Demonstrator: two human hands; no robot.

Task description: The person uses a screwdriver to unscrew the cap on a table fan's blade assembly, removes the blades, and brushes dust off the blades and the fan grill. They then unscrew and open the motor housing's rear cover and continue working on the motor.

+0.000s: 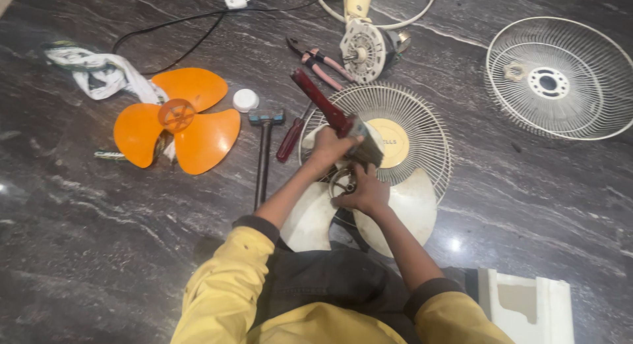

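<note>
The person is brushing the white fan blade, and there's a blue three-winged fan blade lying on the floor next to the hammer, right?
Not quite: the three-winged plastic fan blade on the dark stone floor is orange, not blue. The head view shows it lying left of the hammer. The rest holds: the left hand holds a red-handled brush over the white plastic fan blade, which the right hand steadies.

Single head view, steeply downward, close over the dark stone floor (pixel 99 252).

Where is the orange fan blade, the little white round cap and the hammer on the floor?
Orange plastic three-bladed fan blade (pixel 177 116): head view, on its centre hub.
Small white round cap (pixel 246 100): head view, on its top.
Hammer with dark handle (pixel 262 161): head view, midway along the handle.
</note>
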